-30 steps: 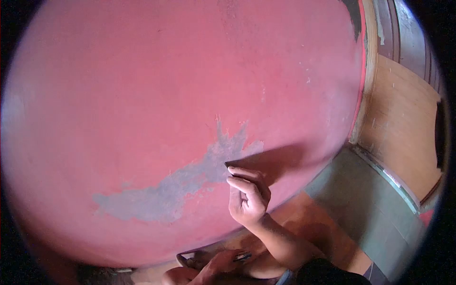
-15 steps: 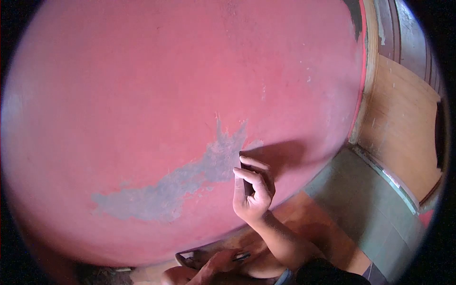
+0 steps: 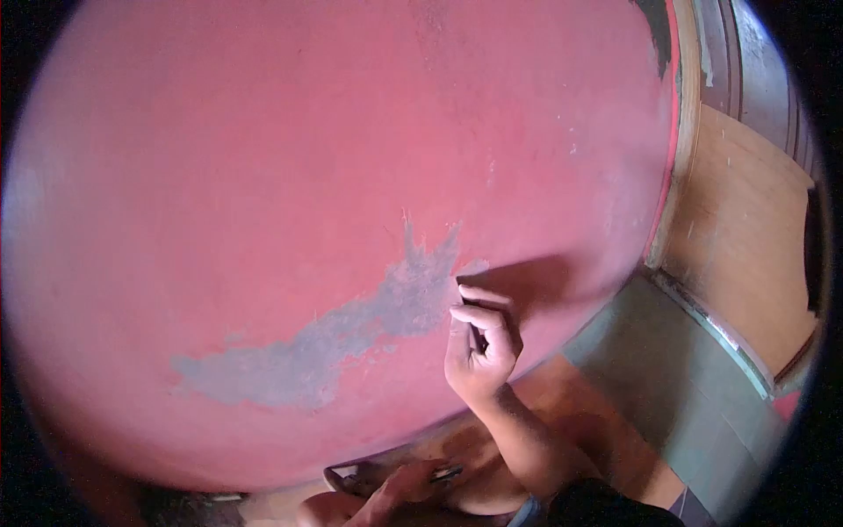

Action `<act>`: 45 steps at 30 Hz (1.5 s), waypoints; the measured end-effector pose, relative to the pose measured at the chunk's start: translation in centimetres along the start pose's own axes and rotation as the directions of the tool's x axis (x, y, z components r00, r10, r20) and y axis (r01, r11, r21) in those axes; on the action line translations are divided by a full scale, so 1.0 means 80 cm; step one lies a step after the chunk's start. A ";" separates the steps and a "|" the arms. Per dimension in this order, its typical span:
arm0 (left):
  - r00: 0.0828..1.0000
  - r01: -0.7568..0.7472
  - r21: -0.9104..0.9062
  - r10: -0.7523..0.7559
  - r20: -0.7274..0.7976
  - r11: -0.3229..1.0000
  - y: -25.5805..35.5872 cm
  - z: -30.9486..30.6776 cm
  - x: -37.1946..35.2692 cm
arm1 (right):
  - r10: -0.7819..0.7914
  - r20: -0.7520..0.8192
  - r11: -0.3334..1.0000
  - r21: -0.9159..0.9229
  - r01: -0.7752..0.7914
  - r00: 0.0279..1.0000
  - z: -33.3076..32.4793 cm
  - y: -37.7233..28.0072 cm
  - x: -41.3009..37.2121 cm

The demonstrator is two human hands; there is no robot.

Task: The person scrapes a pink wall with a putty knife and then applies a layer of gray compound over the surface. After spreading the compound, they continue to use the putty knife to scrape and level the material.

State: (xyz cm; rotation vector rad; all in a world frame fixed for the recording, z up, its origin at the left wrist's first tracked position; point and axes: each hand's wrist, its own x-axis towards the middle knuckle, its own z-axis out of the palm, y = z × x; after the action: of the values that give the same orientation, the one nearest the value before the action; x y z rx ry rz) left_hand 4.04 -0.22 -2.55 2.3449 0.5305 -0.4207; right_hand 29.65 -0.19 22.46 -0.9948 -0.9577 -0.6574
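Observation:
A large pink-red painted wall (image 3: 263, 176) fills most of the view, with a grey bare patch (image 3: 351, 329) running across its lower part. At the right end of this patch, my right hand (image 3: 485, 347) is closed around a thin dark flat piece (image 3: 477, 337), mostly covered by the fingers. Its dark corner shows beyond the fingertips, close to the wall. Low in the view, my left hand (image 3: 404, 487) is near my bent leg, fingers curled by a small dark object with a shiny edge (image 3: 447, 474); whether it is gripped, I cannot tell.
On the right, a tan wooden panel (image 3: 738, 228) stands beside the wall's edge strip (image 3: 683, 132). Greenish-grey floor tiles (image 3: 676, 360) and orange-brown tiles (image 3: 606, 422) lie below. Dark debris (image 3: 193, 508) sits at the wall's foot, lower left.
My right hand has shifted slightly to the right with the flat piece, toward the end of the grey patch. My left hand stays in about the same place.

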 end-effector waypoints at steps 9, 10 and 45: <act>0.995 0.081 -0.031 -0.079 0.064 0.996 0.037 -0.034 -0.014 | -0.003 0.009 1.000 0.023 0.002 1.000 0.003 -0.003 -0.006; 0.996 0.080 -0.031 -0.079 0.036 0.996 0.033 -0.028 -0.014 | 0.004 0.009 1.000 0.020 -0.004 1.000 0.004 -0.006 -0.006; 1.000 -0.009 0.014 0.009 0.014 1.000 0.001 -0.008 -0.002 | 0.031 0.008 0.998 0.052 -0.031 0.999 0.004 -0.012 -0.007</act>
State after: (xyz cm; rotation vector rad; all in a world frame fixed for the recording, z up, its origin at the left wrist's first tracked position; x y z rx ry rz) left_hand 4.00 0.11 -1.99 2.3553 0.5113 -0.4375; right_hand 28.52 -0.23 22.39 -0.9649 -0.9596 -0.6004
